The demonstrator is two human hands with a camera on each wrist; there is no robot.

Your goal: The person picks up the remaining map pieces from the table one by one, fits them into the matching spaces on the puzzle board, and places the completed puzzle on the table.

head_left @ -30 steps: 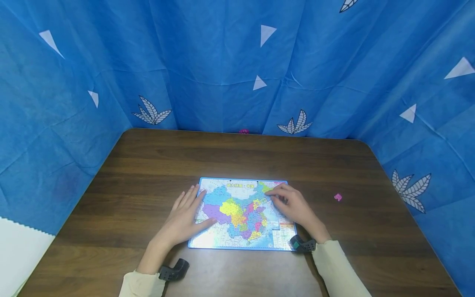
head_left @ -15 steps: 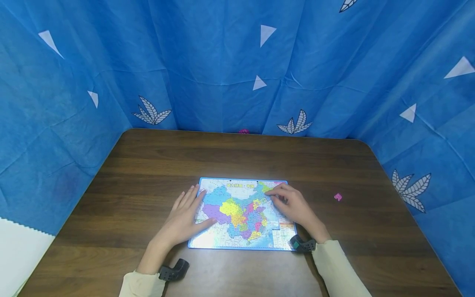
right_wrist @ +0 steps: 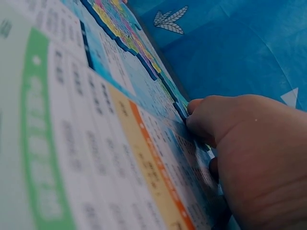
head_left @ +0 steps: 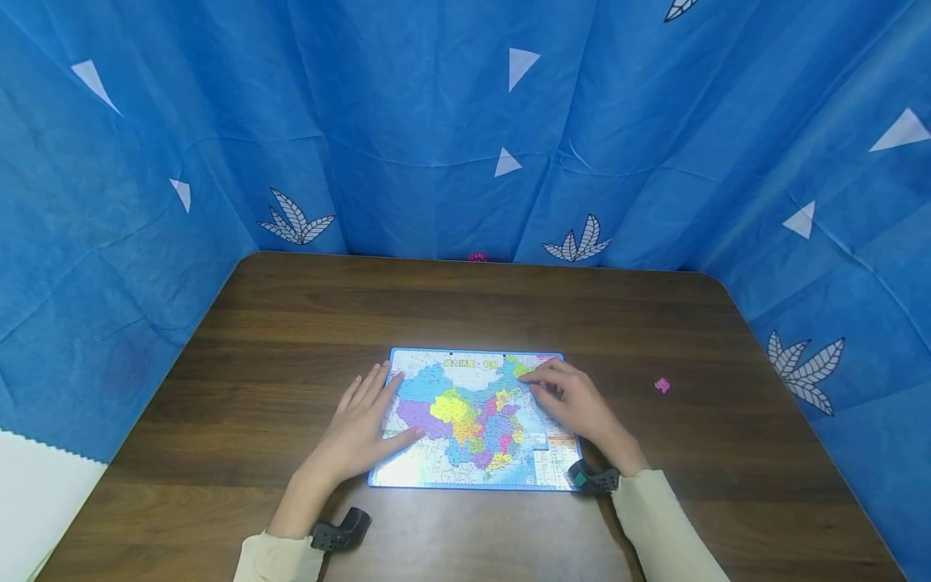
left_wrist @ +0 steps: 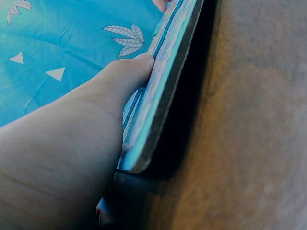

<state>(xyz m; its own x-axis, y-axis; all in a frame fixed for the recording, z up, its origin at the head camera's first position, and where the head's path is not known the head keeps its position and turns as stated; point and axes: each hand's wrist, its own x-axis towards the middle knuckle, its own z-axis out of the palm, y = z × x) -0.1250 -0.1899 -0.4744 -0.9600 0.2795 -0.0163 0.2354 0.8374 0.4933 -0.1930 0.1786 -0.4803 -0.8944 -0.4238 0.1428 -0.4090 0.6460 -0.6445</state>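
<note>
A jigsaw map of China (head_left: 469, 469), with raised coloured pieces, lies flat on the brown table in the head view. My left hand (head_left: 356, 432) rests across its left edge, fingers straight and thumb on the printed surface. The left wrist view shows the thumb (left_wrist: 129, 72) on the board's surface. At the map's upper right, my right hand (head_left: 575, 400) pinches a small puzzle piece at the northeast part with thumb and forefinger; the fingertips mostly hide it. In the right wrist view the fingers (right_wrist: 204, 117) touch the edge of the raised pieces.
A loose pink puzzle piece (head_left: 662, 385) lies on the table (head_left: 618, 315) to the right of the board. Blue curtains (head_left: 436, 105) with white triangles and leaves hang around the table's back and sides. Each wrist carries a black camera (head_left: 342, 529).
</note>
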